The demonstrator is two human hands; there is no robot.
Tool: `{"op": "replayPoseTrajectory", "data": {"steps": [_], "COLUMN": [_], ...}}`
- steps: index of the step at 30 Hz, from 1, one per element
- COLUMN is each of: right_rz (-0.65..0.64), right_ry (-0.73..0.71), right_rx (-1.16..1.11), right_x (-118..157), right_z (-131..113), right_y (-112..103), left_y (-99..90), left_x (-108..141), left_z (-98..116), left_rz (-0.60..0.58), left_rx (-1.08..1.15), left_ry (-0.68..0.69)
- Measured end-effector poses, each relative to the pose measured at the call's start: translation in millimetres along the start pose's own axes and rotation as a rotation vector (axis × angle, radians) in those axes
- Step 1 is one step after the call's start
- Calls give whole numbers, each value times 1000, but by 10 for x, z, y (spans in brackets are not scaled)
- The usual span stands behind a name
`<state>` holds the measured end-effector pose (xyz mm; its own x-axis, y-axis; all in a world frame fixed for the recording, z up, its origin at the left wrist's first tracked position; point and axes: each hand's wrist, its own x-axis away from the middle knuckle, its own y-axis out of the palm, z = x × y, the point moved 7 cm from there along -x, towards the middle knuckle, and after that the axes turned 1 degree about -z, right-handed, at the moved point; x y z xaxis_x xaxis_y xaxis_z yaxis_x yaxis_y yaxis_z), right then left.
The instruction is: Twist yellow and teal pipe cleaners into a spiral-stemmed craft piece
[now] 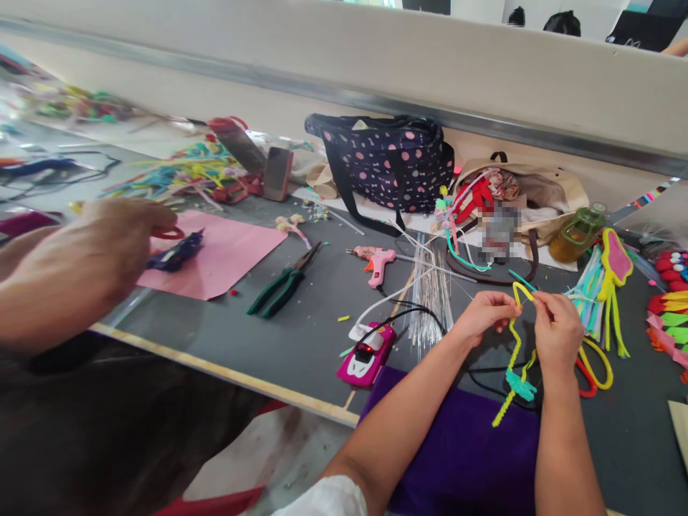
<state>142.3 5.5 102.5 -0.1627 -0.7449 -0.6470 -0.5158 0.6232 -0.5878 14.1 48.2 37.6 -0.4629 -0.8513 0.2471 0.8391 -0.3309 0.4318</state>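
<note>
Both my hands pinch a bent yellow pipe cleaner (514, 337) near its top loop, at the right of the view. My left hand (491, 315) grips its left side, and my right hand (557, 326) holds the right side close by. Lower on the yellow stem a teal pipe cleaner (520, 385) is wound across it, and the tail hangs below. Beneath my hands lies a dark purple cloth (456, 437). Just right of my right hand rest scissors (596, 365) with red and yellow handles, partly hidden by my wrist.
A magenta power strip (368, 355), pink glue gun (376, 264), green pliers (284, 283) and silvery wires (430, 301) lie to the left. Behind stand a dotted bag (387, 165) and a bottle (577, 233). At left, a co-worker's arm (80, 265) reaches over pink paper (231, 258).
</note>
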Motion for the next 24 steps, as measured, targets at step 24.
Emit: {"op": "replayPoseTrajectory", "data": {"steps": [24], "right_rz": [-82], "right_ry": [24], "right_rx": [-76], "right_x": [-9], "right_z": [-24], "right_y": [64], "left_y": [-27], "left_x": [-16], "left_z": [3], "left_rz": [85], "left_rx": [-176], "left_ry": [127]}}
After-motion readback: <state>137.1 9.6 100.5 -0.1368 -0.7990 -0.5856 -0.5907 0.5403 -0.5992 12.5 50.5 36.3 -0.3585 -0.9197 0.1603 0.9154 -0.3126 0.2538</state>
